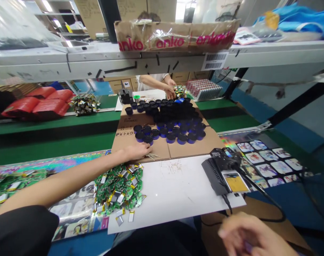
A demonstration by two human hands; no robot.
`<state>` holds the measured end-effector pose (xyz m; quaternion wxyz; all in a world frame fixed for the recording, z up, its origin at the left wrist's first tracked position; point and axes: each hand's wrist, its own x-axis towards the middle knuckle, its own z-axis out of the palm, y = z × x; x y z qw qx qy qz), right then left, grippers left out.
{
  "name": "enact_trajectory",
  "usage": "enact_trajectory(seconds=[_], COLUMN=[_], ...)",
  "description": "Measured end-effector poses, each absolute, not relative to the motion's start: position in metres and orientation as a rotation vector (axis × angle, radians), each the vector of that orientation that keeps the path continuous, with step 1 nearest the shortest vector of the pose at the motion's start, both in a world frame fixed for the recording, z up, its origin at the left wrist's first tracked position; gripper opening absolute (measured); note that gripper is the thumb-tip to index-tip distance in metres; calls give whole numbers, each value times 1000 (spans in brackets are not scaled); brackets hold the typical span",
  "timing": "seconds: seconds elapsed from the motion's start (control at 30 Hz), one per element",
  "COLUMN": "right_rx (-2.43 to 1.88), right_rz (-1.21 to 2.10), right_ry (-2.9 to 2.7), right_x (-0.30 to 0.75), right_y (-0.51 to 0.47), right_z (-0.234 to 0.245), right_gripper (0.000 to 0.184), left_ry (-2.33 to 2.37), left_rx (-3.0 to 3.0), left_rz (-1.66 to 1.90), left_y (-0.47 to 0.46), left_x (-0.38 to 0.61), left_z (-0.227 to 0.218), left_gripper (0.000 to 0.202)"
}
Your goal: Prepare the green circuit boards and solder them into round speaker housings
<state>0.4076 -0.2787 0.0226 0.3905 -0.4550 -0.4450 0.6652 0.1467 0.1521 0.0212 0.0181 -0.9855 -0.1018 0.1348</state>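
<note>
The right hand [247, 236], loosely spread and empty, hangs near a black soldering unit [220, 174], while past a heap of green circuit boards [119, 188] the left hand [136, 151] lies flat, fingers together, touching small metal strips [152, 155] on cardboard [196, 145].

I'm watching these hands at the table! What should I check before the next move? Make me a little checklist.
1. Left hand beside the small metal pieces: ok.
2. Right hand empty: cannot tell, it is blurred at the picture's edge.
3. Green circuit boards all in one heap: not ok, a few silver pieces lie apart.
4. Black cups sitting on the cardboard: ok.
5. Co-worker's hands apart from the left hand: ok.
</note>
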Motion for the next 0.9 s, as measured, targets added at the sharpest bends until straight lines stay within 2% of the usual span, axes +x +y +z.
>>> enact_trajectory(seconds=[0.13, 0.3, 0.5, 0.7, 0.9], right_rx=[-886, -1073, -1213, -1245, -1236], right_rz=[1817, 1869, 1857, 1858, 1850], right_ry=[-999, -969, -1020, -1056, -1061], right_x=[349, 293, 270, 271, 277], right_y=[-194, -146, -128, -125, -126], right_z=[12, -20, -46, -52, -56], right_gripper=[56, 47, 33, 31, 32], left_ry=[-329, -317, -355, -532, -805], left_rx=[-3061, -3095, -3158, -3246, -3494], left_rz=[420, 436, 397, 297, -79], left_y=[155, 158, 150, 145, 149], left_x=[144, 145, 149, 152, 147], left_z=[23, 23, 17, 14, 19], left_gripper=[31, 22, 11, 18, 8])
